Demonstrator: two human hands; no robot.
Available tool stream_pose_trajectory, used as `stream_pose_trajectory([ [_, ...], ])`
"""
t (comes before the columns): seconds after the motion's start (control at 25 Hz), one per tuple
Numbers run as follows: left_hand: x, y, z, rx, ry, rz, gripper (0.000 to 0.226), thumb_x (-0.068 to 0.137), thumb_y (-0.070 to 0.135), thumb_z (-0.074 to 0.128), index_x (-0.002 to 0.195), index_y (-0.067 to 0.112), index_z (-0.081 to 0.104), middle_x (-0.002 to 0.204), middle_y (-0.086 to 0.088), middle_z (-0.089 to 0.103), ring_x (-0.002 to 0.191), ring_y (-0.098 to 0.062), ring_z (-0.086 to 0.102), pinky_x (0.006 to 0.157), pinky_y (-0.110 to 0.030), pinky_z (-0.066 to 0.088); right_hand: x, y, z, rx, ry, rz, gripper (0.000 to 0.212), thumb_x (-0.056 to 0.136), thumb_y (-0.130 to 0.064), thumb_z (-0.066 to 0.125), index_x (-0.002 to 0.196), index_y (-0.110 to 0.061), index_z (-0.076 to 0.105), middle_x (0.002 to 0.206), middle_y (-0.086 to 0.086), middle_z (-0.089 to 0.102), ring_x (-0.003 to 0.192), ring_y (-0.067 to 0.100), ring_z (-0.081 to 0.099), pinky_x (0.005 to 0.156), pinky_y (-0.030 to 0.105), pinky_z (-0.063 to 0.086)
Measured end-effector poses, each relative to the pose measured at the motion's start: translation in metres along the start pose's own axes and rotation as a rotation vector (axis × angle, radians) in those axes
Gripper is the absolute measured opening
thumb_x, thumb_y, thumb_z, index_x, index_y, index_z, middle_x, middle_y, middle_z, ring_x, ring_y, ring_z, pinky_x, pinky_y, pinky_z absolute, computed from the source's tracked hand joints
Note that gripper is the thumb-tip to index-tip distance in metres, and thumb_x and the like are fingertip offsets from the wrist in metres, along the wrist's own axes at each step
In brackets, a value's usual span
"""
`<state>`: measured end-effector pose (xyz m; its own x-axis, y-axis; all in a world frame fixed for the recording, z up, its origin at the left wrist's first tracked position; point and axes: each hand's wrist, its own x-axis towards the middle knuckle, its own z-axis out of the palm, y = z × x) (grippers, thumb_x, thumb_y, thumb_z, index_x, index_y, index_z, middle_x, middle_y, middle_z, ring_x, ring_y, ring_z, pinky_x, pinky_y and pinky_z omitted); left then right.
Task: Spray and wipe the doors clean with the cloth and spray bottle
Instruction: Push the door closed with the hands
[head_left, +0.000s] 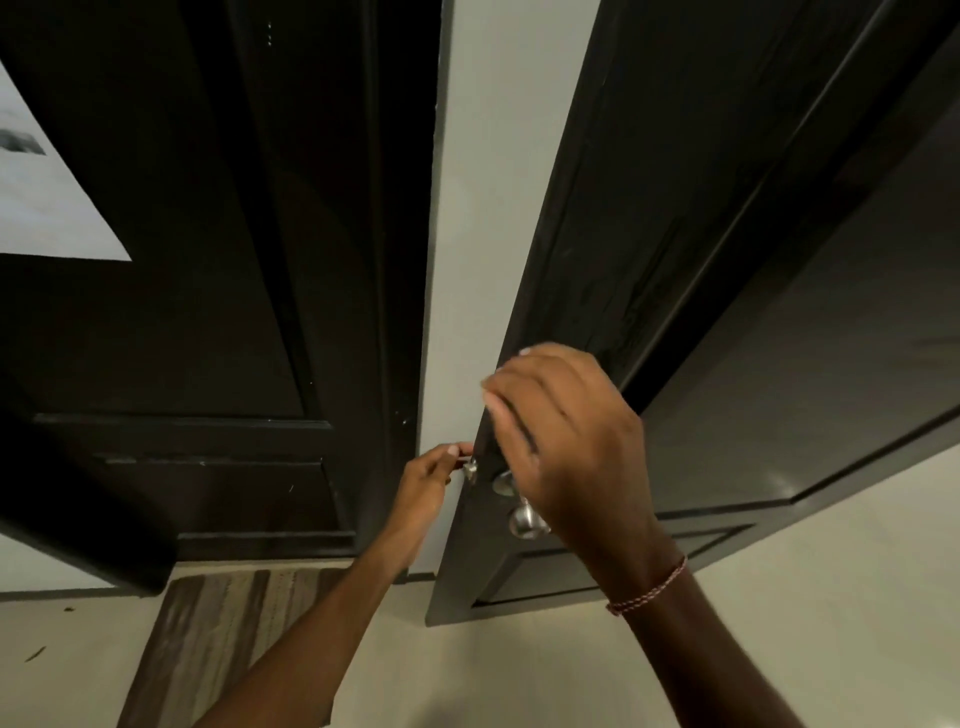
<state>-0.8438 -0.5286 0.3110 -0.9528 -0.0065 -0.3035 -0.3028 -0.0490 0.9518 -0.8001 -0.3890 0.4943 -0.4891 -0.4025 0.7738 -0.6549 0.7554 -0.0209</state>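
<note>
"Where is the tall dark wooden door (665, 218)?"
"It stands open. Its thin edge is between the two hands."
"What is the left hand (426, 486) doing?"
"Its fingers (451, 453) pinch a small silver latch (470, 469) on that edge."
"And the right hand (566, 441)?"
"Its fingers (511, 408) bend over the edge, just above the round silver knob (524, 522). It is blurry, so I cannot tell if they grip."

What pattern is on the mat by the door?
The mat has brown and beige stripes; the head view shows it best.

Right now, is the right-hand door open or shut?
Open. The door stands angled out from the wall, its lock edge exposed; the left hand pinches the latch there.
</note>
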Motion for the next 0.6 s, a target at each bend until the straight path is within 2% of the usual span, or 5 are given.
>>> stream_pose_trajectory([
  [0.04,-0.004,-0.008,0.0,-0.011,-0.003,-0.021,0.023,0.11,0.026,0.051,0.106,0.03,0.074,0.107,0.013,0.076,0.103,-0.001,0.069,0.098,-0.032,0.051,0.016,-0.007,-0.009,-0.056,-0.095,-0.118,0.025,0.106,-0.023,0.06,0.107,-0.006,0.078,0.106,0.012,0.079,0.106,0.028,0.074,0.114,0.054,0.048],
  [0.12,-0.011,-0.02,0.003,-0.045,0.003,-0.069,0.018,0.109,0.026,0.053,0.106,0.029,0.071,0.109,0.006,0.075,0.108,-0.014,0.069,0.106,-0.042,0.052,0.047,-0.022,-0.019,-0.295,-0.39,-0.314,0.014,0.095,-0.019,0.072,0.106,-0.01,0.077,0.106,0.012,0.077,0.116,0.031,0.07,0.129,0.066,0.014],
  [0.24,-0.017,-0.032,0.009,-0.015,0.046,-0.086,0.018,0.109,0.021,0.053,0.115,0.032,0.067,0.109,0.023,0.066,0.106,0.002,0.058,0.107,-0.029,0.04,0.078,-0.04,-0.021,-0.748,-0.788,-0.263,0.008,0.088,-0.008,0.073,0.082,-0.013,0.07,0.086,0.008,0.067,0.119,0.036,0.062,0.119,0.071,-0.021],
  [0.4,-0.019,-0.041,0.005,0.025,-0.039,-0.015,0.027,0.108,0.021,0.054,0.132,0.031,0.063,0.119,0.026,0.063,0.11,0.008,0.054,0.106,-0.026,0.038,0.075,-0.043,-0.022,-0.867,-0.731,-0.208,0.018,0.091,0.0,0.06,0.076,-0.011,0.061,0.078,0.005,0.054,0.098,0.029,0.059,0.122,0.071,-0.017],
  [0.6,-0.021,-0.044,0.006,0.117,-0.052,0.022,0.028,0.11,0.024,0.051,0.136,0.03,0.058,0.13,0.014,0.059,0.128,-0.01,0.051,0.111,-0.036,0.041,0.062,-0.044,-0.021,-0.933,-0.748,-0.15,0.005,0.095,-0.01,0.069,0.092,-0.012,0.073,0.109,0.011,0.068,0.127,0.034,0.059,0.128,0.068,-0.007],
])
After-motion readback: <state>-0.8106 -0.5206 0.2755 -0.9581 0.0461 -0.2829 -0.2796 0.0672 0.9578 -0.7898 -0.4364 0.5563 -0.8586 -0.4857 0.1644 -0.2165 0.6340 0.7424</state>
